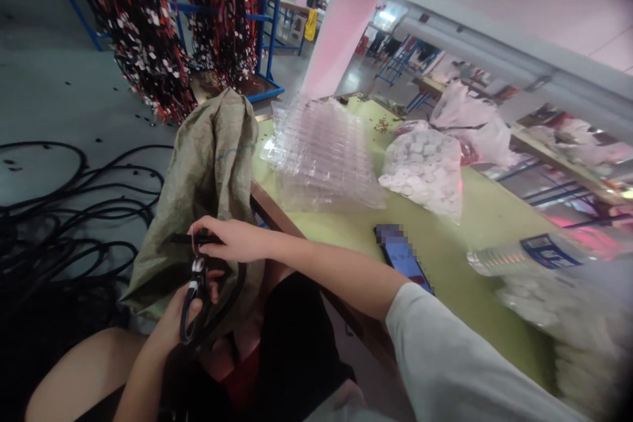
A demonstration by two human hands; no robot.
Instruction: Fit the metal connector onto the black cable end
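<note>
My left hand (179, 313), at the lower left, is closed around the black handles of a pair of scissors (198, 271). The scissors point upward, their tip reaching the underside of my right hand (230, 239). My right hand is closed on a short length of black cable (182, 238), which sticks out to the left of the fingers. The blades are partly hidden by this hand. Behind both hands a worn olive woven sack (210, 165) hangs over the table's edge. A black cable loop (236, 300) runs down beside my left hand.
Coiled black cables (93, 204) lie on the floor at left. Wire bundles (143, 33) hang from a blue rack (271, 20). The yellow-green table (356, 237) carries clear plastic trays (326, 151), a phone (403, 257), bags of white parts (422, 168) and a plastic bottle (524, 254).
</note>
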